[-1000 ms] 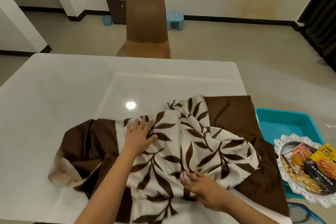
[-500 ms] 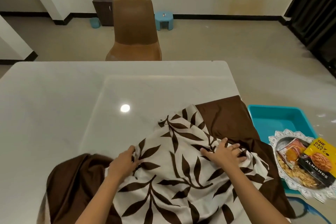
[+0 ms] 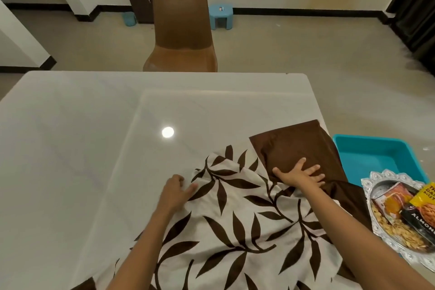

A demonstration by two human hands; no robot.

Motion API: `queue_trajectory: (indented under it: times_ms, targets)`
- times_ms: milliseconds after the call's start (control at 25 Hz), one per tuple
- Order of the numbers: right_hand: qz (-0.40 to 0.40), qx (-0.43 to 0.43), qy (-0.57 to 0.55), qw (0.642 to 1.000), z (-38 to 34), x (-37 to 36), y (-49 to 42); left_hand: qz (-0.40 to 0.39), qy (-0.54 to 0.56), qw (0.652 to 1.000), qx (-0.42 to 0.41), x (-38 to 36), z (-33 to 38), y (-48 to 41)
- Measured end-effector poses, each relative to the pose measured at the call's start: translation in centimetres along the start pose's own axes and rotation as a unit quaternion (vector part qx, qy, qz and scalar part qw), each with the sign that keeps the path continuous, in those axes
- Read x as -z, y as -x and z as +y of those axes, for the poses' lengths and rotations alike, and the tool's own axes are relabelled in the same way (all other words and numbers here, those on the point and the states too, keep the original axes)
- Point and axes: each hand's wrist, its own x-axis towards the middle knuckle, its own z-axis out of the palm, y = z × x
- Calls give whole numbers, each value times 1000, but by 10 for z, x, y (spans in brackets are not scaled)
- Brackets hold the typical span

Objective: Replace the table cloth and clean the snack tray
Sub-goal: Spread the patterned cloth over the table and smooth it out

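Under both hands: table cloth [image 3: 235, 219], leaf-printed, lying on bench [image 3: 70, 148].
Left hand [image 3: 175, 192]: curled, pinching cloth edge.
Right hand [image 3: 300, 174]: flat, fingers spread, pressing brown border.
Right of right hand: snack tray [image 3: 372, 180].

The table [image 3: 70, 148] top is smooth and glossy, stone-like, mirroring a lamp. The cloth [image 3: 235, 219] is soft matt fabric in its leaf-printed part, with a plain brown border [image 3: 294, 143] of faint satin sheen. The tray [image 3: 376, 178] looks like shiny embossed metal, the tub [image 3: 367, 155] smooth plastic, the packets [image 3: 421, 219] glossy film.
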Motion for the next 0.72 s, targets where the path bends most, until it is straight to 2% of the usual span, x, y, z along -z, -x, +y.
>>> queue_trajectory:
  times_ms: [80, 120, 160, 240, 280, 320, 400, 520, 560, 640, 720]
  targets:
    - [-18, -21, -29, 999, -13, -8, -11, -13, 44, 999, 11, -12, 2, 2]
    - [-8, -14, -45, 999, -22, -7, -15, -46, 47, 998, 21, -13, 1, 1]
    - [9, 0, -61, 998, -30, -4, -19, -115, 40, 992, 36, -10, 2, 0]
    - [52, 41, -75, 995, -52, 4, -31, -296, 37, 952, 70, -2, -2, -1]
    - [70, 59, -72, 993, -63, 8, -37, -359, 48, 928, 89, 1, -5, 0]
    - [79, 78, -71, 991, -77, 12, -44, -388, 76, 912, 104, 3, -8, -2]
    - [80, 118, -67, 987, -111, 19, -57, -355, 166, 913, 113, 7, -7, -3]
    - [64, 234, -25, 970, -171, 40, -82, -194, 299, 928, 107, 11, -2, -8]
    - [30, 300, -48, 952, -192, 50, -86, -155, 336, 923, 104, 12, -1, -9]
    - [-24, 423, -166, 891, -221, 67, -74, -85, 395, 907, 114, 11, -3, -11]
    - [69, 478, -247, 840, -220, 61, -46, 16, 404, 906, 128, 4, -12, -12]
